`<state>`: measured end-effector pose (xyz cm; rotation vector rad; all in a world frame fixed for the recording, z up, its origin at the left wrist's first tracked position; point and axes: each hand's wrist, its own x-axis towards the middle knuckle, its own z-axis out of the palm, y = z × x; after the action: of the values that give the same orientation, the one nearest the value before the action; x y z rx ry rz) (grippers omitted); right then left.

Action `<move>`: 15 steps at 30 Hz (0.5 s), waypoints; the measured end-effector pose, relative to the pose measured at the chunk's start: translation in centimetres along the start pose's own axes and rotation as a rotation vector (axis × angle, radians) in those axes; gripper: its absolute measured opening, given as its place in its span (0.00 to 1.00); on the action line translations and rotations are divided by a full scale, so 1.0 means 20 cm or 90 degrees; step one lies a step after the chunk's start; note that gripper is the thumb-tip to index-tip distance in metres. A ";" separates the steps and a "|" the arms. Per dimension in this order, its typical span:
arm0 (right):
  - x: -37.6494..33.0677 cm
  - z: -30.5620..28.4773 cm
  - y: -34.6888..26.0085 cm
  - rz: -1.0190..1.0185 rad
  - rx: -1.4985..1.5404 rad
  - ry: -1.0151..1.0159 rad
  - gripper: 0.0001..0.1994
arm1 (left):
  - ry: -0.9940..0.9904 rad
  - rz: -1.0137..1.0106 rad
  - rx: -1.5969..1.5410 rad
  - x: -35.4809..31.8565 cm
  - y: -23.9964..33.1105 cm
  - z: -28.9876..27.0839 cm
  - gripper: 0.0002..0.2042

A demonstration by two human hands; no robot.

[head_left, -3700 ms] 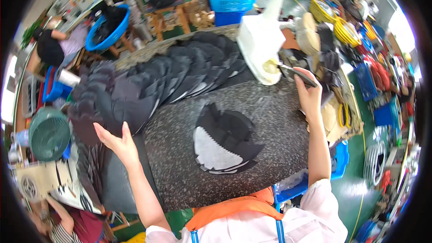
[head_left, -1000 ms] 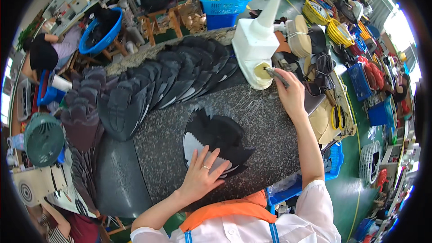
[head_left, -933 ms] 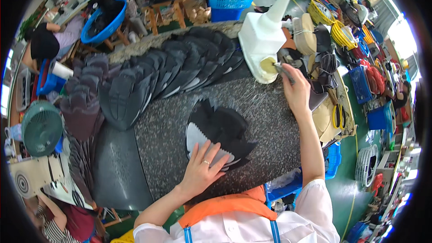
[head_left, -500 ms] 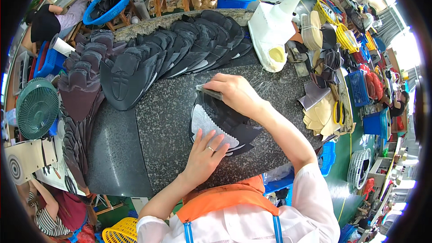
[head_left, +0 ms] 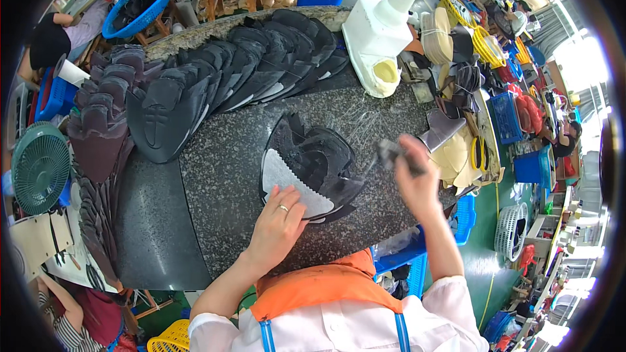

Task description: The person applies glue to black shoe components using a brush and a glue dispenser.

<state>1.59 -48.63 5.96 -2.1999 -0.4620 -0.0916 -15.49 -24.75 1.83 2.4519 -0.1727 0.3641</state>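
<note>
A small stack of black shoe-upper pieces (head_left: 319, 156) lies on the speckled tabletop in front of me, with a light grey patch (head_left: 293, 182) with a zigzag edge on its left side. My left hand (head_left: 277, 225) rests its fingertips on the lower edge of this patch, fingers apart, a ring on one of them. To the right of the stack, my right hand (head_left: 417, 179) is raised and closed round a dark flat scraper (head_left: 393, 153), which is smeared by motion. Fine glue-like strands (head_left: 365, 124) mark the tabletop above the stack.
Overlapping rows of black uppers (head_left: 241, 58) and brown uppers (head_left: 101, 133) lie along the far and left sides. A white glue container (head_left: 375, 39) with a cone stands at the back. Yellow-handled scissors (head_left: 479, 153) and beige pieces (head_left: 450, 150) lie right.
My right hand has swept right with the scraper, off the top of the stack and down beside it. My left hand stays on the patch. The whole view has shifted slightly.
</note>
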 end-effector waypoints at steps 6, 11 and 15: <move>0.76 -0.03 0.20 -0.135 -0.251 0.026 0.12 | 0.007 0.045 -0.007 0.02 0.08 -0.09 0.20; 0.81 0.00 0.27 -0.239 -0.303 -0.029 0.11 | 0.238 -0.110 -0.129 -0.01 0.08 -0.41 0.21; 0.66 -0.04 0.21 -0.317 -0.290 0.145 0.17 | 0.390 -0.037 0.176 -0.06 -0.11 -0.57 0.18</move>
<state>15.35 -47.70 6.19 -2.4176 -0.9207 -0.7720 -18.73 -15.95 8.81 2.4728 0.2234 1.1493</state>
